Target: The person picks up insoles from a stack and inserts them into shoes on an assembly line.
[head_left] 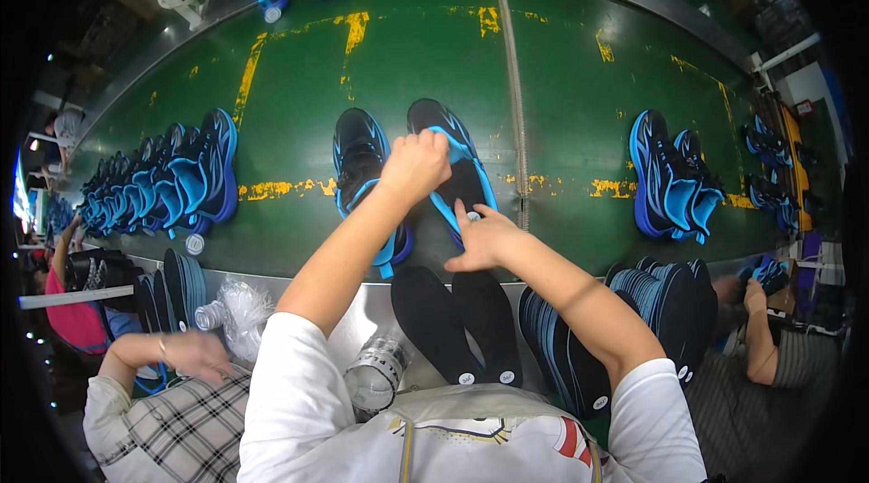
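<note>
A black and blue sneaker (434, 117) lies on the green belt in front of me, toe pointing away. My left hand (418, 163) is closed on the blue-lined tongue of this sneaker. Inside its opening a black insole (463, 188) with a round white label shows. My right hand (487, 239) is at the heel end, fingers apart, a fingertip touching the insole. Just left stands its matching sneaker (355, 141), partly hidden under my left forearm. Two loose black insoles (425, 311) lie on the metal ledge nearest me.
Rows of sneakers (204, 171) line the belt (434, 39) at left; a pair (665, 175) stands at right. Stacked insoles (566, 352) lie beside my right arm. A plastic bottle (373, 374) and a clear bag (244, 315) are at left. Co-workers sit on both sides.
</note>
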A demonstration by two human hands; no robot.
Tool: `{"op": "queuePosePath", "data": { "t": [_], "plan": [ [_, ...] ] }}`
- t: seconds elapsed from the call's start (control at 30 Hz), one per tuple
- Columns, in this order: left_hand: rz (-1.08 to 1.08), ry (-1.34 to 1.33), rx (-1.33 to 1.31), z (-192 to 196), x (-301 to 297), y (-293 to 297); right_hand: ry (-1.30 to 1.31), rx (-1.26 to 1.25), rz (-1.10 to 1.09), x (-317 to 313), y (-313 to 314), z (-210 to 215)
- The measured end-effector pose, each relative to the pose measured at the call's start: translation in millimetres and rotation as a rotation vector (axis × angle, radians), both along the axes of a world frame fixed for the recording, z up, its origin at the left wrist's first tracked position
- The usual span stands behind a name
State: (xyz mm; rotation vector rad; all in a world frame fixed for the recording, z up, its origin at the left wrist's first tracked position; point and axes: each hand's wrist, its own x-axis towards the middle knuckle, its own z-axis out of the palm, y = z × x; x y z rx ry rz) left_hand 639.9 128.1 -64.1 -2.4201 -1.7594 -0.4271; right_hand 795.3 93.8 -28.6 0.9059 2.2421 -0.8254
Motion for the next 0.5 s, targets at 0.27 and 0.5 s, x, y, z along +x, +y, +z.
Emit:
{"op": "queuePosePath", "data": {
  "t": [0.27, 0.5],
  "plan": [
    [-0.106, -0.092, 0.0, 31.9, 4.4, -33.5, 0.634, 0.597, -0.364, 55.6, -82.2, 11.4],
    [-0.145, -0.081, 0.037, 44.4, 10.9, -60.5, 0.57, 0.547, -0.409, 59.7, -105.7, 8.9]
  ]
}}
